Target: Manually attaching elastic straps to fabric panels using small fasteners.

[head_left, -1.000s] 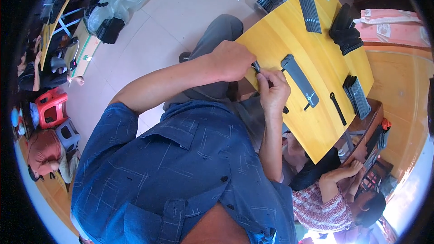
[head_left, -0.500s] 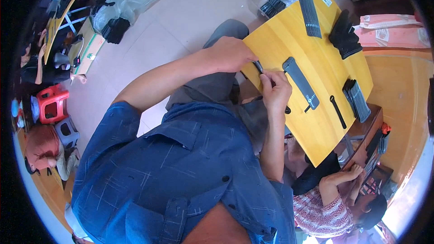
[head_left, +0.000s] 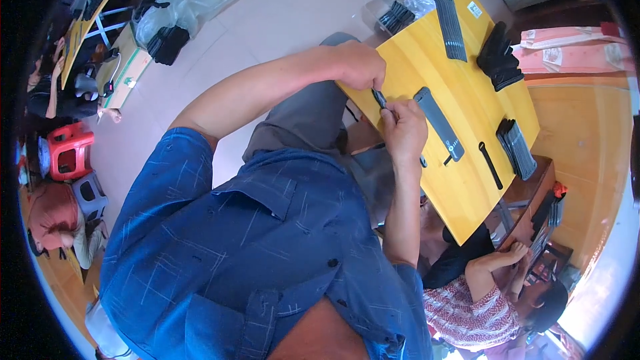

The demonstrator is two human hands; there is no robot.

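While the left hand [head_left: 364,67] pinches the far end of a small dark piece [head_left: 379,98], its other fingers curled, the right hand [head_left: 406,131] nips the near end between thumb and forefinger; what the tucked fingers do, I cannot tell from here. The piece is held up at the left edge of the table [head_left: 461,203], its long axis running from one hand to the other. A grey strap [head_left: 437,122] lies flat just beside the right hand, on its right, with the left hand farther off; it slants from far left to near right, much as the piece does. Beyond it lies a black band [head_left: 491,165].
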